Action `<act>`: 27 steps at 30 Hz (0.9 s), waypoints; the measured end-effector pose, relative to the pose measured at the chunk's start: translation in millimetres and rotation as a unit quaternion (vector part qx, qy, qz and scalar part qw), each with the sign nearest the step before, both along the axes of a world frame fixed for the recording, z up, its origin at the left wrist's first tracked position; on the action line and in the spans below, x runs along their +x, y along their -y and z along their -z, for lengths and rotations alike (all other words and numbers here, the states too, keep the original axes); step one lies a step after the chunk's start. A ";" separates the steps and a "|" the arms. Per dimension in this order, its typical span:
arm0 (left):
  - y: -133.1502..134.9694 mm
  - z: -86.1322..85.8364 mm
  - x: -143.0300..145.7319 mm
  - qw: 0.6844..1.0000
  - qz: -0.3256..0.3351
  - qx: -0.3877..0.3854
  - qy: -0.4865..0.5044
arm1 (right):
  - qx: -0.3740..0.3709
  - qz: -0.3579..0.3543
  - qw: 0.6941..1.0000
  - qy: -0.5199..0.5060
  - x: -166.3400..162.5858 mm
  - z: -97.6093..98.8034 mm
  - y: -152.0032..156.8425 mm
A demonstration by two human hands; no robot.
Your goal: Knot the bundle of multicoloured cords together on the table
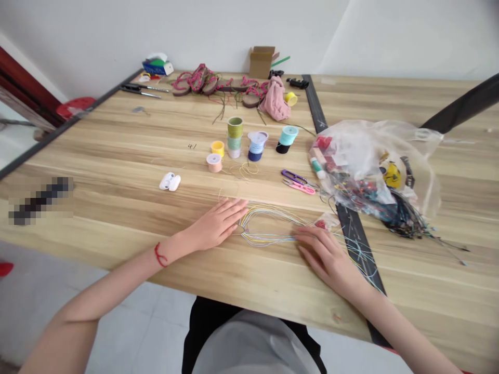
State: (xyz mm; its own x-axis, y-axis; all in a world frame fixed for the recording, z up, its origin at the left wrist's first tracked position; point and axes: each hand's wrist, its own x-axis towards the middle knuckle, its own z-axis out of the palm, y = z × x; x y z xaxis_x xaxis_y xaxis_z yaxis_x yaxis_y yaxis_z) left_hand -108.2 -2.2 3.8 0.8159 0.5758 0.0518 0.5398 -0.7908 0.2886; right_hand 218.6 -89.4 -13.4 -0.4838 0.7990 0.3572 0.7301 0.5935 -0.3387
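Note:
A bundle of thin yellow, white and pale blue cords (268, 240) lies on the wooden table, spread into a loop with its strands trailing off to the right. My left hand (214, 226) rests flat at the loop's left end, fingers stretched out and touching the cords there. Over the right part of the bundle lies my right hand (325, 254), its fingers extended and slightly bent on the strands. Whether any strand is pinched under its fingers is hidden. Beyond the loop are purple thread snips (293, 176) and pink thread snips (302, 187).
Several thread spools, including a green spool (234, 128) and a turquoise spool (288, 135), stand mid-table. A clear plastic bag (366, 150) of cords lies right. A white earbud case (170, 181) sits left. Woven sandals (202, 83), a pink cloth (276, 98) and a cardboard box (261, 62) are at the back.

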 end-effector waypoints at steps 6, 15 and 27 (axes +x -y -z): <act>-23.8 9.6 24.6 0.994 0.100 -0.051 -0.004 | -0.042 -0.043 0.997 -0.039 -61.5 -11.3 -27.8; -24.5 7.6 11.4 0.992 0.098 -0.081 0.018 | 0.007 -0.142 0.988 0.051 -74.0 1.8 -28.6; -22.1 2.5 10.7 0.991 0.112 -0.069 0.008 | -0.074 -0.029 0.995 -0.062 -69.9 -9.4 -26.6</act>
State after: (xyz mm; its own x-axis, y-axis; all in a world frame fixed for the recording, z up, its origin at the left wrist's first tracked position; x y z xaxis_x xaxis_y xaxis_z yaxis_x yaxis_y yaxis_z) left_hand -97.5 19.9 1.4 0.9236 0.3833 -0.0012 0.3502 -0.8425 0.4093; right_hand 148.6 -62.7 -4.0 -0.4902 0.8193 0.2973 0.6431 0.5702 -0.5112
